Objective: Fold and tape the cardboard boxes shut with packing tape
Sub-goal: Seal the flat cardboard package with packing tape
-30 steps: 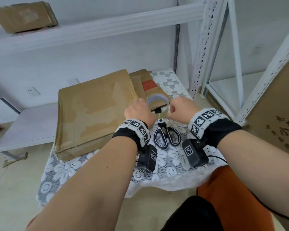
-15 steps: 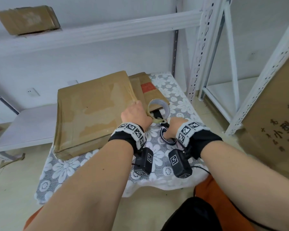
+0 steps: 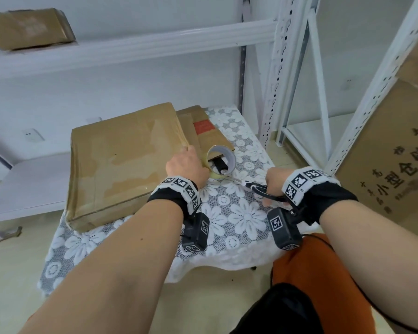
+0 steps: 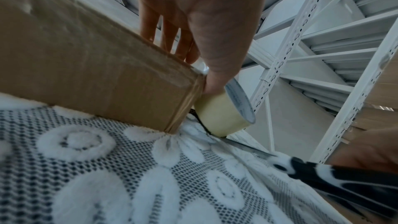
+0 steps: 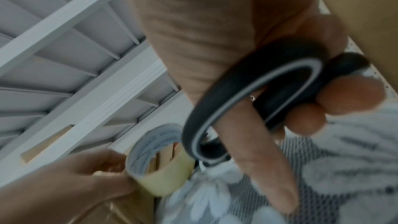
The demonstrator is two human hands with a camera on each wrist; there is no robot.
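A flat cardboard box [image 3: 121, 160] [image 4: 86, 60] lies on the lace-covered table [image 3: 241, 213]. A roll of packing tape [image 3: 221, 162] [image 4: 224, 113] [image 5: 159, 164] stands on edge at the box's near right corner. My left hand [image 3: 190, 153] [image 4: 193, 67] lays straight fingers on the box top at that corner, thumb down against the roll. My right hand [image 3: 265, 191] [image 5: 301, 108] grips the handles of black scissors [image 3: 258, 189] [image 4: 323, 175] [image 5: 258, 94] to the right of the roll. Their blades point at the roll, low over the cloth.
A smaller cardboard piece with a red label [image 3: 203, 131] lies behind the roll. White metal shelving [image 3: 287, 68] rises at the back right. A large printed carton [image 3: 396, 165] stands at the right. Another box [image 3: 29, 27] sits on the upper shelf.
My right hand left the tape roll, came down on the scissors, took hold of their handles and drew them to the right. My left hand stayed at the box corner.
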